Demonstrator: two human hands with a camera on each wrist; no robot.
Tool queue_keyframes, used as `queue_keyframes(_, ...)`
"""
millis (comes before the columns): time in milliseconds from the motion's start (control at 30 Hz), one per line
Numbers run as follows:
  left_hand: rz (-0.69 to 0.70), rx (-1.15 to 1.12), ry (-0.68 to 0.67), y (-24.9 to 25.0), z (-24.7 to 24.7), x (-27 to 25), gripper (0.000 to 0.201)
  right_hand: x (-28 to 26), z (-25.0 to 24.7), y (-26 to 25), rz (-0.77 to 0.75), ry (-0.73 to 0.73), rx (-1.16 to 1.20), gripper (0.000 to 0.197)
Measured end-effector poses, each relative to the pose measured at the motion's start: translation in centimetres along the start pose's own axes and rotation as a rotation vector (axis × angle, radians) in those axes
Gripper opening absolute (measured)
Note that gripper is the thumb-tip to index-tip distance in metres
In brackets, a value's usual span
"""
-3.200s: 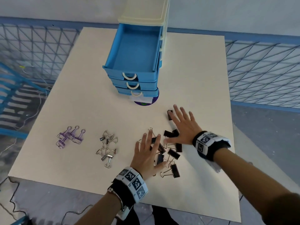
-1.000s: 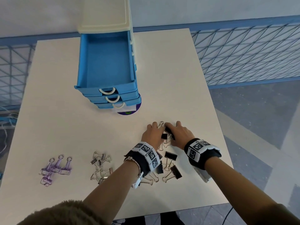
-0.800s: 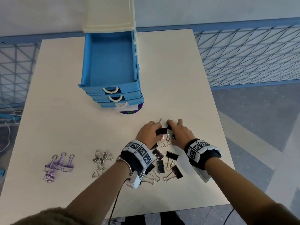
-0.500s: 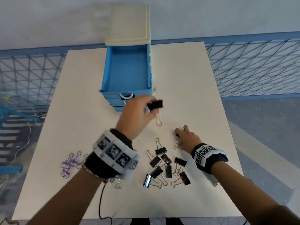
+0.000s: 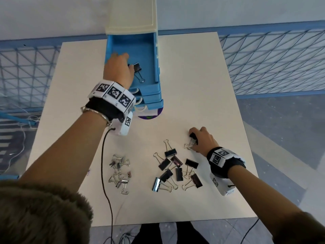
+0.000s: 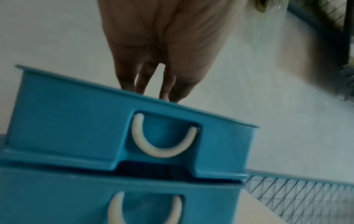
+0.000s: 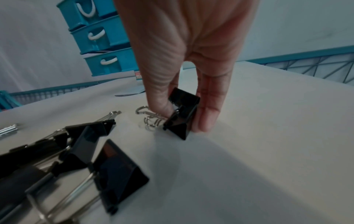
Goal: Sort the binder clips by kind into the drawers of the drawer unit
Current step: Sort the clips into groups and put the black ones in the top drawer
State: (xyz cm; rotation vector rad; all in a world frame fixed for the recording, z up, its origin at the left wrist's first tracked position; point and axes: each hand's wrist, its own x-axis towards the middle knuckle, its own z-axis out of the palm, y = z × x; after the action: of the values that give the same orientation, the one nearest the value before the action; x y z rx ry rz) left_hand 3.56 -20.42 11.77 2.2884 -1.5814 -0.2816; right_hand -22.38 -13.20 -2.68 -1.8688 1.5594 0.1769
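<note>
The blue drawer unit (image 5: 158, 95) with a cream top stands at the back of the white table (image 5: 202, 85). Its top drawer (image 5: 112, 50) is pulled out. My left hand (image 5: 129, 65) reaches down into that drawer with a black binder clip (image 5: 137, 67) at its fingertips. In the left wrist view the left hand (image 6: 159, 91) points down behind the drawer front (image 6: 76, 118), fingertips hidden. My right hand (image 5: 193, 138) pinches another black clip (image 7: 184, 106) between thumb and fingers, and this clip rests on the table. Several black clips (image 5: 175, 169) lie in a loose pile nearby.
Several small silver clips (image 5: 119, 173) lie left of the black pile. The two lower drawers (image 7: 99, 36) are closed. A black cable (image 5: 103, 155) trails from my left wrist across the table. Blue wire mesh (image 5: 272, 64) surrounds the table.
My left hand has carried its black clip from above the table into the open top drawer. The right hand stays at the same spot, still pinching its clip.
</note>
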Motion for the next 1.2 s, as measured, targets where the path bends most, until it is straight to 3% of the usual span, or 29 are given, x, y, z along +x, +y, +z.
queue_keyframes(133, 0.313, -0.261, 0.215, -0.2, 0.5, -4.4, 0.032, 0.0, -0.1, 0.2, 0.006, 0.04, 0.046, 0.04)
queue_keyframes(200, 0.428, -0.353, 0.176, -0.7, 1.9, -7.9, 0.028, 0.1, 0.0, 0.4, -0.007, 0.056, 0.049, 0.04)
queue_keyframes(300, 0.374, -0.31, -0.2, -2.0, 5.2, -13.0, 0.031, 0.2, -0.1, 0.6, -0.033, 0.073, 0.039, 0.039)
queue_keyframes(400, 0.286, -0.033, -0.614, -3.4, 8.7, -16.7, 0.049, 0.3, -0.2, 0.5, -0.04, 0.078, 0.027, 0.039)
queue_keyframes(500, 0.254, 0.065, -0.728, -4.0, 11.3, -18.8, 0.058, 0.3, -0.1, 0.3, -0.021, 0.075, 0.034, 0.039)
queue_keyframes(733, 0.272, 0.236, -0.643, -3.0, 14.6, -19.4, 0.055, 0.1, 0.1, 0.4, 0.005, 0.04, 0.071, 0.043)
queue_keyframes(900, 0.223, 0.211, -0.604, -2.6, 15.3, -18.9, 0.048, -0.3, -1.8, 0.3, -0.005, 0.1, 0.193, 0.043)
queue_keyframes(1033, 0.179, 0.185, -0.594, -2.3, 15.0, -18.7, 0.046, -1.4, -5.2, -2.0, -0.139, 0.188, 0.306, 0.041)
queue_keyframes(1200, 0.161, 0.186, -0.661, -1.9, 14.5, -18.4, 0.052, -0.7, -12.0, -9.1, -0.363, 0.318, 0.357, 0.042)
